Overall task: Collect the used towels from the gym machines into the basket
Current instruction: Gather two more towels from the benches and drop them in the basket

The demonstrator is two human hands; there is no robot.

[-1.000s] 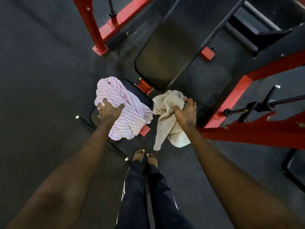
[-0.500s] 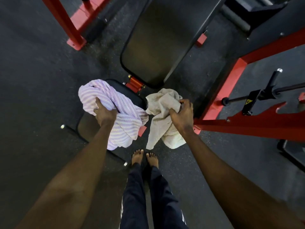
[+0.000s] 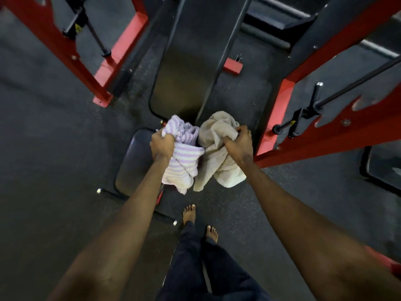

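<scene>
Head view looks straight down past my arms to a dark, speckled rubber floor (image 3: 54,137) in dim light. My left hand (image 3: 161,145) is closed in a fist around a bunched purple-and-white striped towel (image 3: 183,157), whose loose end hangs below my knuckles. My right hand (image 3: 238,144) is clenched the same way on a crumpled beige towel (image 3: 217,135), which droops beneath it. The two towels touch between my hands. Just under and left of my left hand sits a black padded seat (image 3: 132,161), and beyond both hands a long black bench pad (image 3: 184,72) runs away from me. Red steel frame uprights (image 3: 65,51) stand well beyond my left hand, and a red beam (image 3: 325,135) passes just beside my right wrist, carrying a black peg (image 3: 312,98). Below my hands, my bare feet (image 3: 188,213) stand on the floor, in dark trousers (image 3: 195,268). No basket shows in view.
</scene>
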